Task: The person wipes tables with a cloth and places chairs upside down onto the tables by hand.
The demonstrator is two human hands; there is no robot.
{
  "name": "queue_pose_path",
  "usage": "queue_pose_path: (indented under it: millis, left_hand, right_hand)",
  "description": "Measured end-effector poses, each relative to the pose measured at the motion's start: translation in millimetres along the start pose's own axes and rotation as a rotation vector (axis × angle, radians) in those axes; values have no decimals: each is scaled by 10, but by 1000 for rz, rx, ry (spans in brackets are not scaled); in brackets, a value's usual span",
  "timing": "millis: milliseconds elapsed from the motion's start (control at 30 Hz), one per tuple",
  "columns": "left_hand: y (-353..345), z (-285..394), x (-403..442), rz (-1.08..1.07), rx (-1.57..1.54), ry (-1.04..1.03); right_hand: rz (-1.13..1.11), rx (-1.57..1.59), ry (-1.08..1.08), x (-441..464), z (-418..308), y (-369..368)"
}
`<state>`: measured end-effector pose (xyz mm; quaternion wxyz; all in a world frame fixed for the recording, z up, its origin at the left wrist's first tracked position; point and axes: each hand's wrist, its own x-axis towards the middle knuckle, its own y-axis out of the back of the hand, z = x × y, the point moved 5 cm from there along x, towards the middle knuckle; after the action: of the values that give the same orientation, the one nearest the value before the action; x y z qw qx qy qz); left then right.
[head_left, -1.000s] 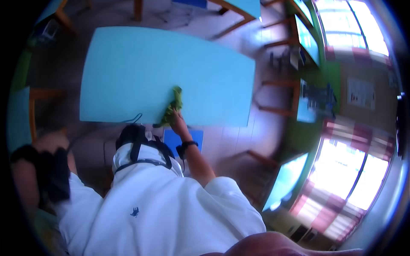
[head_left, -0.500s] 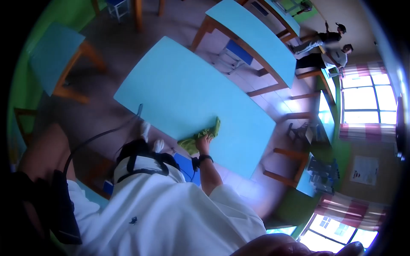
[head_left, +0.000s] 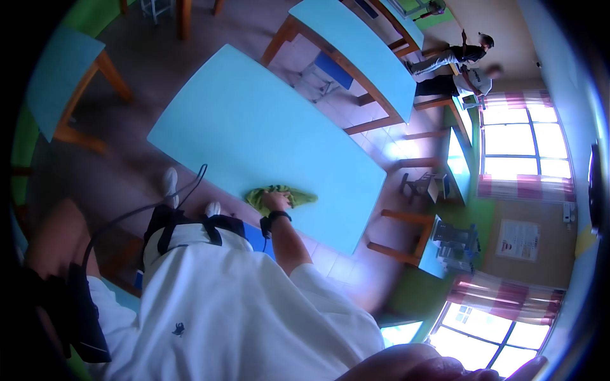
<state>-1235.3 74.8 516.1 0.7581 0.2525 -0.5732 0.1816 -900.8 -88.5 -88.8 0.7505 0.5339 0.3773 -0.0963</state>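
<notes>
My right hand (head_left: 276, 200), a dark band on its wrist, presses and grips a crumpled green cloth (head_left: 304, 197) on the light blue tabletop (head_left: 267, 127). The cloth spreads to both sides of the fingers, near the table edge closest to me. My left arm (head_left: 60, 238) is bent at the far left beside a black strap; its hand does not show. Blurred skin at the bottom right edge cannot be made out.
A dark cable (head_left: 136, 208) loops near the table's near edge. Beyond stand another blue table (head_left: 362, 57), a blue stool (head_left: 333, 70) and a side table (head_left: 63, 82). Two people (head_left: 473, 82) are at the upper right, near windows (head_left: 527, 140).
The view has turned, then shifted slightly. Since half a second ago, my right hand has moved left along the tabletop with the cloth, which now lies more sideways.
</notes>
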Motion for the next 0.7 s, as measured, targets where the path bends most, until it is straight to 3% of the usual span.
queue_pose_path:
  millis: [133, 200, 233, 267, 367, 400, 433, 500, 567, 600, 633, 700]
  left_hand:
    - [383, -8, -160, 99, 15, -26]
    - [650, -20, -309, 195, 65, -29]
    - [792, -56, -427, 262, 97, -24]
    - [950, -141, -618, 350, 136, 15]
    - [1163, -739, -1411, 578, 246, 315]
    - [1166, -1083, -1928, 461, 654, 686]
    - [1098, -1429, -2263, 309, 595, 864]
    - [966, -1790, -2968, 3, 630, 872]
    - [760, -1917, -3515, -418, 570, 1119]
    - [682, -1968, -3874, -571, 491, 1217]
    - [608, -1991, -4266, -701, 434, 1339]
    - [567, -1912, -4753, -815, 389, 1428]
  right_hand:
    - [-47, 67, 56, -259, -527, -160]
    - [10, -187, 320, -92, -755, -314]
    - [7, -191, 314, 1, -771, -354]
    - [12, -242, 448, 43, -826, -382]
    - [96, -160, 546, -375, -1156, -26]
    - [148, -50, 594, -347, -1341, -35]
    - [193, 61, 637, -351, -1482, -61]
    - [155, 143, 639, -485, -1951, 43]
    - [177, 326, 709, -765, -2432, 163]
    - [178, 447, 844, -985, -2657, 254]
    - [20, 429, 778, -1007, -2865, 173]
    - [106, 313, 1054, -1262, -3161, 79]
